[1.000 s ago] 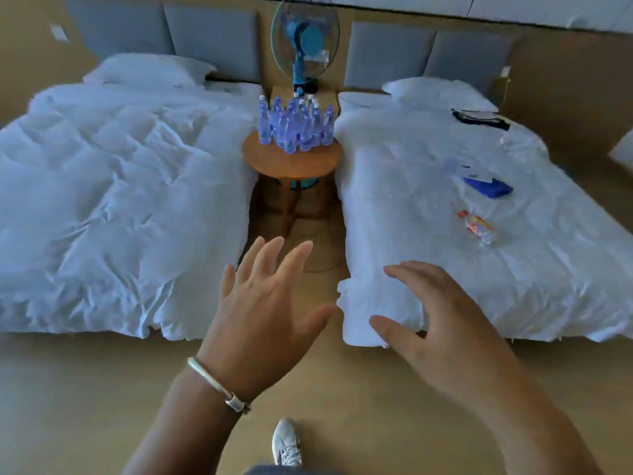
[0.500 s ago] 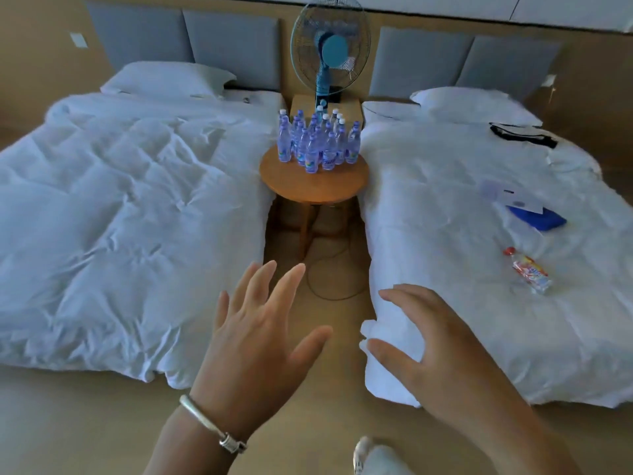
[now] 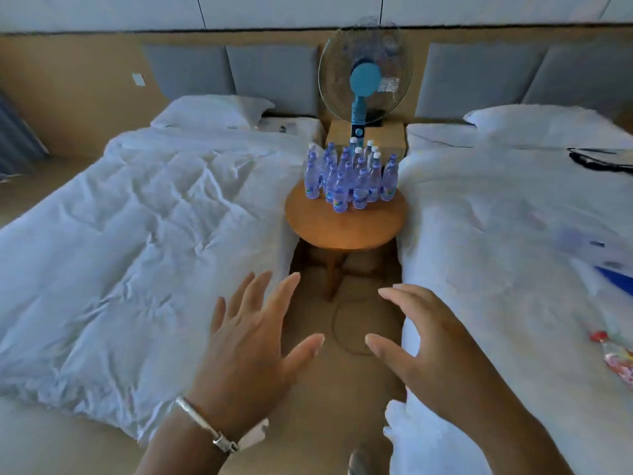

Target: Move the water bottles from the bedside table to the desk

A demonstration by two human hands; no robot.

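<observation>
Both hands empty, fingers spread: left hand [image 3: 250, 341], right hand [image 3: 435, 347]. Bottles [image 3: 352, 180] stand clustered on the table [image 3: 342, 231], well beyond the fingertips. Labels unreadable.

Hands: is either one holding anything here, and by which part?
Nothing is held. The left hand and right hand are open and empty; the water bottles stand untouched.

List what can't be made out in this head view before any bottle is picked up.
- Clear plastic water bottles on the round wooden bedside table: exact count unclear, front ones hide those behind.
- Desk: outside the frame.
- Blue flat object on the right white bed: blurred, cut by the right edge.
- Red-wrapped item: cut by the same edge.
</observation>
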